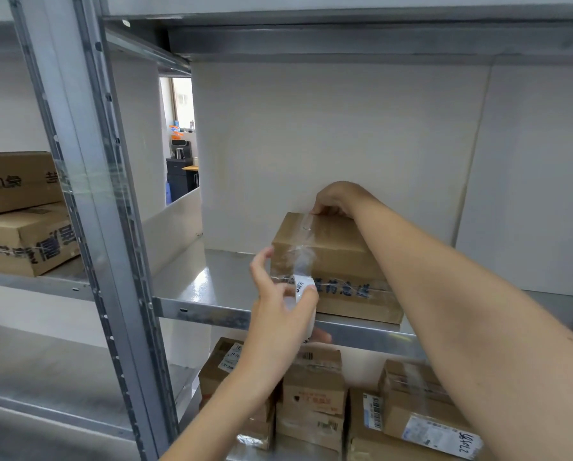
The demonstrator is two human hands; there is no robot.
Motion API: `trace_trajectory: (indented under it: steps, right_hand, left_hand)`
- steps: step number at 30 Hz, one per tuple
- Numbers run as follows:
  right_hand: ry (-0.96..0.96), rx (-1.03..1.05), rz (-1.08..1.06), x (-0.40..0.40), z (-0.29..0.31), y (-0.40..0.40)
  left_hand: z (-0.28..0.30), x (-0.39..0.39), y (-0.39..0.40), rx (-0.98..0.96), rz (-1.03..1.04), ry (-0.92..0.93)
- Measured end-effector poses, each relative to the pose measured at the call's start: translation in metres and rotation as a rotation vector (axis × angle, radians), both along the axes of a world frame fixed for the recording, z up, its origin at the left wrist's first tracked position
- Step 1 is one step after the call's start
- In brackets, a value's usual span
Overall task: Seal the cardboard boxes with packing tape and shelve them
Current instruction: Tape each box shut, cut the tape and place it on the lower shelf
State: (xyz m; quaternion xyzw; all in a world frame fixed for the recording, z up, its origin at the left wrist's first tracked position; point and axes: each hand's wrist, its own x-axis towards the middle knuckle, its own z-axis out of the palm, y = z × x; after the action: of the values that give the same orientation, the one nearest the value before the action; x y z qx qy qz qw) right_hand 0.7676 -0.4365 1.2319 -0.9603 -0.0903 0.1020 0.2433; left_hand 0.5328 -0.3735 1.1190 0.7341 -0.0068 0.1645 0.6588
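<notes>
Head view: clear packing tape being drawn over a brown cardboard box (331, 261) sitting on a grey metal shelf (212, 291).
The left hand (283, 314) is gripping the white-cored roll of clear tape (303, 294) at the box's front face, fingers curled round it; the right hand (336, 199) is pinching the tape strip (303, 241) against the box's far top edge. More taped cardboard boxes (315, 394) are lying on the shelf below.

Both hands stretch clear tape (303, 251) over a shelved box (338, 264).

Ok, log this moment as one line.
left hand: holds tape roll | right hand: pinches tape end | box: on shelf
</notes>
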Motion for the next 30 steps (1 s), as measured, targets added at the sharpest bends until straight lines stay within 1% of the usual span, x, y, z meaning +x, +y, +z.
trace_trajectory:
  steps: [2, 3, 6, 9, 13, 17, 21, 23, 26, 30]
  right_hand:
    - [0.042, -0.011, -0.014, -0.002, 0.001, -0.001]
    - [0.057, -0.009, -0.013, -0.003, 0.001, -0.002]
    - [0.066, 0.029, -0.042, -0.004, -0.002, -0.006]
    - [0.045, 0.136, -0.066, 0.004, -0.013, -0.01]
    - [-0.082, 0.332, -0.2, 0.022, -0.024, -0.009]
    - [-0.205, 0.405, -0.229, 0.007, -0.027, -0.013]
    - [-0.228, 0.474, -0.218, 0.002, -0.031, -0.014]
    - [-0.223, 0.513, -0.22, 0.001, -0.032, -0.014]
    - [-0.268, 0.55, -0.222, -0.004, -0.033, -0.017]
    - [-0.253, 0.7, -0.283, -0.008, -0.032, -0.019]
  left_hand:
    - [0.005, 0.006, 0.007, 0.105, -0.018, -0.021]
    - [0.009, 0.009, 0.011, 0.119, -0.038, -0.014]
    - [0.018, 0.017, 0.023, 0.051, -0.137, 0.093]
    - [0.019, 0.021, 0.03, 0.018, -0.131, 0.131]
    - [0.016, 0.029, 0.035, -0.015, -0.107, 0.097]
    - [0.012, 0.031, 0.042, 0.045, -0.098, 0.091]
    - [0.011, 0.031, 0.052, 0.112, -0.109, 0.102]
    - [0.012, 0.03, 0.056, 0.126, -0.12, 0.118]
    - [0.012, 0.03, 0.056, 0.123, -0.125, 0.117]
    - [0.008, 0.032, 0.054, 0.134, -0.107, 0.104]
